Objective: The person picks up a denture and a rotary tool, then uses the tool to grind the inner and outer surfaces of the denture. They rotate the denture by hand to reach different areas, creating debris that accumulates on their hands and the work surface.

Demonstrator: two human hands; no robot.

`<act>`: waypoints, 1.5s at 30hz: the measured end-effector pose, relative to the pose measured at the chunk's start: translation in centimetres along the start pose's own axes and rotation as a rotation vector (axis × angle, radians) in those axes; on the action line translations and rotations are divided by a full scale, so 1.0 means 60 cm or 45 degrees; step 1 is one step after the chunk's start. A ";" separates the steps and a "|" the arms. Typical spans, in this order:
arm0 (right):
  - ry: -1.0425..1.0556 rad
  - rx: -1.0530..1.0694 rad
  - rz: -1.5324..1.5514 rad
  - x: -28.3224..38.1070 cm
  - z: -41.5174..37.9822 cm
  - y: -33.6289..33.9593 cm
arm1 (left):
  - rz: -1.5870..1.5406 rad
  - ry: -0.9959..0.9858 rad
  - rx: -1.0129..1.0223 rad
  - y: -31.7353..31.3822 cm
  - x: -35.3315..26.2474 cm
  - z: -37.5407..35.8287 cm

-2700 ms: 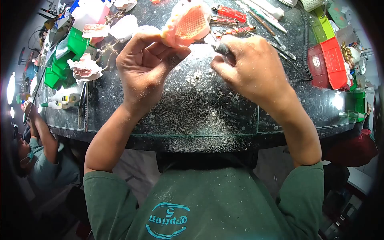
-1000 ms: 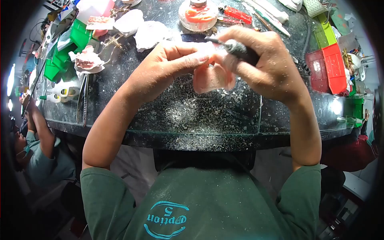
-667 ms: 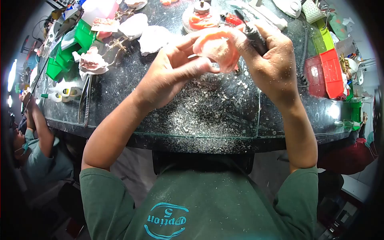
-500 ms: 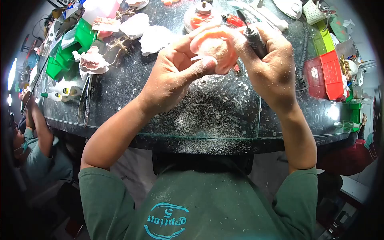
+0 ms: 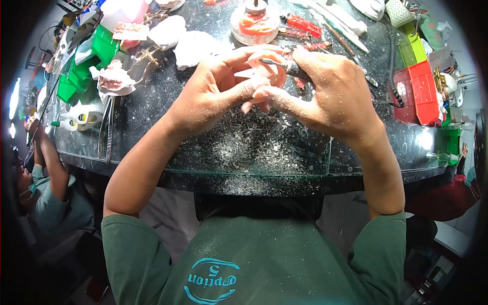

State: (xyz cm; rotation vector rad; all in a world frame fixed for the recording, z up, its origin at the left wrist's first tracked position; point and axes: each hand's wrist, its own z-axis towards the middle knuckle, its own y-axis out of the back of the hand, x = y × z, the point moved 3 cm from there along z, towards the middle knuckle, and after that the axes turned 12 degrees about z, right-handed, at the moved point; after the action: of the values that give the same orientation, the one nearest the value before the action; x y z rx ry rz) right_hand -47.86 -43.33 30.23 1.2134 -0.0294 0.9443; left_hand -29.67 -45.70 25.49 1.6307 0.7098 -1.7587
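Note:
My left hand (image 5: 218,89) pinches a pink denture plate (image 5: 277,76) between thumb and fingers, above the dusty middle of the bench. Closed around a dark rotary handpiece (image 5: 293,68) is my right hand (image 5: 335,91). The handpiece's tip points left and lies at the denture plate; whether it touches is hard to tell. My right thumb reaches in close to the left thumb at the plate's near edge. Fingers cover much of the plate. Pale dust clings to both hands.
White shavings (image 5: 249,152) cover the black bench. Behind the hands stand a glass spirit lamp (image 5: 254,30) and red-handled tools (image 5: 305,24). Plaster models (image 5: 116,79), green bins (image 5: 76,84) and small bottles (image 5: 81,118) are left; a red bin (image 5: 424,94) is right. People sit at both sides.
My right hand has turned over and moved inward, swinging the handpiece from upright to pointing left at the denture plate. The plate has tilted and shows less of its face.

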 end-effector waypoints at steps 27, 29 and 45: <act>0.057 -0.016 -0.120 0.002 -0.010 -0.001 | 0.168 0.113 0.086 0.005 -0.002 -0.001; 0.050 -0.003 -0.107 0.000 -0.010 -0.001 | 0.121 0.144 0.076 0.004 -0.004 -0.003; -0.087 0.047 -0.028 -0.001 -0.002 -0.004 | -0.231 0.181 0.206 -0.004 0.010 -0.007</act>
State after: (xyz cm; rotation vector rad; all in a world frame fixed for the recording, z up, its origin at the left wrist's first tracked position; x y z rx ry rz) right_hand -47.81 -43.26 29.96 1.2773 -0.0529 0.8873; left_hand -29.60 -45.29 24.83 1.8653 0.8214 -1.8826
